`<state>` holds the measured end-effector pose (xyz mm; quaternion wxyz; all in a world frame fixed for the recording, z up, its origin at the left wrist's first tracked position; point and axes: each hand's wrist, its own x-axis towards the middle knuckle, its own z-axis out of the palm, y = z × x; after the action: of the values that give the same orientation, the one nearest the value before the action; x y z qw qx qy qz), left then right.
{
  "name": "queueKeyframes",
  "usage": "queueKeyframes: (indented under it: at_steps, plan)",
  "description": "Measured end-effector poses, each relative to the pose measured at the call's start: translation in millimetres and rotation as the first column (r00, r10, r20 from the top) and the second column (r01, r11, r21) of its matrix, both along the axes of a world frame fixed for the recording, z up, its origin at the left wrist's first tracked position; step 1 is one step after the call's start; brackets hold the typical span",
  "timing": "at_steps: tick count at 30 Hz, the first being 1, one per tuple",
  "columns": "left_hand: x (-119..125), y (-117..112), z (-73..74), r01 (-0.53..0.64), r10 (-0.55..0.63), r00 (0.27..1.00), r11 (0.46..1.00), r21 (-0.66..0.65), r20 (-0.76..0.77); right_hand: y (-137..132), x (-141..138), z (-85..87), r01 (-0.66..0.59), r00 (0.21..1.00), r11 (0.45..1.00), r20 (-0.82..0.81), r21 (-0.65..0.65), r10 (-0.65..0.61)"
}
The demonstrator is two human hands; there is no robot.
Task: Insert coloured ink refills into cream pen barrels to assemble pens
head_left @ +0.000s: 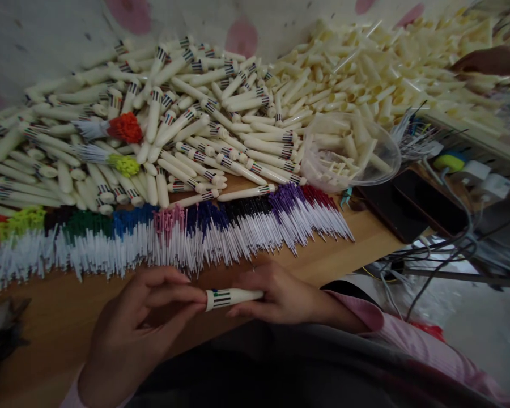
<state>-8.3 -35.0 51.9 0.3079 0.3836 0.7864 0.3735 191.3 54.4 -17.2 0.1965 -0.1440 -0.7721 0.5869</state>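
A thick cream multicolour pen (233, 297) with dark slots near one end lies level between my two hands, above the table's front edge. My right hand (278, 296) is closed around its narrower end and hides the tip. At the slotted end, the thumb and fingertips of my left hand (138, 320) pinch the pen's end and cover it. Just beyond my hands runs a long row of white ink refills (140, 241), their coloured ends grouped by colour and facing away from me.
Behind the refills is a heap of slotted cream pens (238, 164), with cream barrels (365, 73) piled to the right. A clear tub (352, 175) holds cream parts. Phones (429, 198), cables and a power strip (471, 147) lie right. Another person's hand (488, 61) reaches in at the upper right.
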Motion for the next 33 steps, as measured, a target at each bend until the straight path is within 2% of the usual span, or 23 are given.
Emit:
queueKeyframes:
  at_steps: [6,12,16,20,26,29,33]
  plan:
    - [-5.6,4.8,7.0,0.182,-0.181,0.981,0.983,0.000,-0.068,-0.9,-0.2,-0.9,-0.024,1.000,1.000,0.020,-0.003,0.024]
    - [-16.5,1.8,-1.3,0.283,-0.272,0.952,0.957,0.064,-0.138,-0.6,-1.4,0.1,0.009,1.000,1.000,0.017,0.021,-0.010]
    - [-16.4,0.2,-4.6,0.278,-0.259,0.949,0.956,0.088,-0.181,-0.2,-1.4,0.5,0.001,1.000,1.000,0.024,0.004,-0.002]
    - [-11.7,-0.6,-4.4,0.246,-0.230,0.966,0.957,0.153,-0.118,-0.4,-1.4,0.6,-0.005,1.000,1.000,0.024,-0.014,0.005]
    - [-5.4,0.3,-1.1,0.173,-0.159,0.981,0.977,0.123,-0.115,0.4,-1.5,2.4,0.003,1.000,1.000,-0.002,-0.031,-0.003]
    - [-7.7,1.9,-1.5,0.190,-0.184,0.981,0.976,0.109,-0.066,1.4,-1.5,3.3,0.001,1.000,0.999,-0.003,-0.036,-0.002]
    - [-18.9,3.0,-7.2,0.317,-0.307,0.946,0.943,0.103,-0.106,1.5,-1.5,2.7,-0.007,1.000,0.999,0.007,-0.037,0.007]
